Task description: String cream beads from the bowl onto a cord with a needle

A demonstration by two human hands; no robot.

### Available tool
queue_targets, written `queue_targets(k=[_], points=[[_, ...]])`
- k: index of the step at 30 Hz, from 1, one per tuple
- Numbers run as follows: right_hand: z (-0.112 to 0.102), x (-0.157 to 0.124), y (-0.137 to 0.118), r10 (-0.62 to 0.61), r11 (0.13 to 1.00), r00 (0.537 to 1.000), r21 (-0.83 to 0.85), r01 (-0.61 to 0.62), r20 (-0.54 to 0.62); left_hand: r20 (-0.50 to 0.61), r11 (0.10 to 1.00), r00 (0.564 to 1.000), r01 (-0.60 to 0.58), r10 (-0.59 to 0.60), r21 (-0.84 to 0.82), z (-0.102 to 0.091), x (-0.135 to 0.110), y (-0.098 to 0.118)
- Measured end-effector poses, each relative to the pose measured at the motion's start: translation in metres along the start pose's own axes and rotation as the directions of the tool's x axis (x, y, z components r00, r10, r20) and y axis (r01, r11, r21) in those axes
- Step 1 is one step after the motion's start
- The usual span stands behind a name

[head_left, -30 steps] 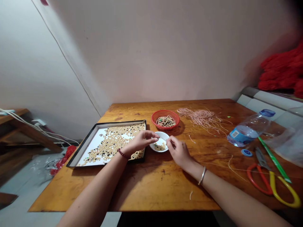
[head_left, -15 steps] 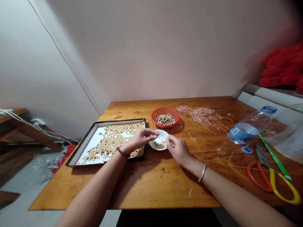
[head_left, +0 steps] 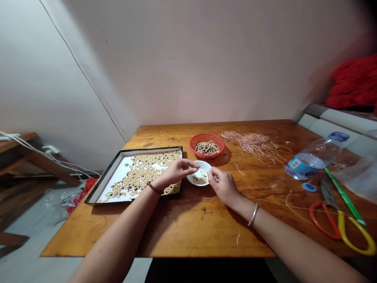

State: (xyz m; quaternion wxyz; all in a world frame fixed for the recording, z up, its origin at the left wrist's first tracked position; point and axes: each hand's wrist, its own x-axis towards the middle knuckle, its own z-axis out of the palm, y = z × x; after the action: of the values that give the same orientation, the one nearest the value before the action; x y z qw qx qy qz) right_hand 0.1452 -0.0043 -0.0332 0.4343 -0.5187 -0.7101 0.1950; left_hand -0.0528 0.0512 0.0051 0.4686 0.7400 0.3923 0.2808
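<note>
We can read no brand here: the blue label on the plastic water bottle [head_left: 306, 165] and the blue bottle cap [head_left: 309, 187] on the tabletop [head_left: 200, 232] carry marks too small to make out. Our left hand [head_left: 176, 172], a bead bracelet [head_left: 153, 188] at its wrist, is pinched closed just above the rim of a small white dish [head_left: 200, 173]. Our right hand [head_left: 222, 186], a silver bangle [head_left: 253, 214] on its forearm, is pinched closed on a thin pale strand [head_left: 204, 173] running over the dish. Where the strand meets the fingers, it is hidden. Tan beads [head_left: 200, 180] lie in the dish, between both hands and touching neither. A black-rimmed tray [head_left: 147, 149] of scattered beads lies under the left hand; a red basket [head_left: 207, 157] and a tangle of pink cord [head_left: 253, 143] lie farther off.
</note>
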Motion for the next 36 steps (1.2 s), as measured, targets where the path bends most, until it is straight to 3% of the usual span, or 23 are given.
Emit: queue_targets(k=[36], points=[[-0.0005, -0.0033, -0.0017, -0.035, 0.999, 0.999, -0.017, 0.035, -0.006, 0.007, 0.999, 1.000, 0.009, -0.009, 0.044, -0.0013, -0.0006, 0.0003]])
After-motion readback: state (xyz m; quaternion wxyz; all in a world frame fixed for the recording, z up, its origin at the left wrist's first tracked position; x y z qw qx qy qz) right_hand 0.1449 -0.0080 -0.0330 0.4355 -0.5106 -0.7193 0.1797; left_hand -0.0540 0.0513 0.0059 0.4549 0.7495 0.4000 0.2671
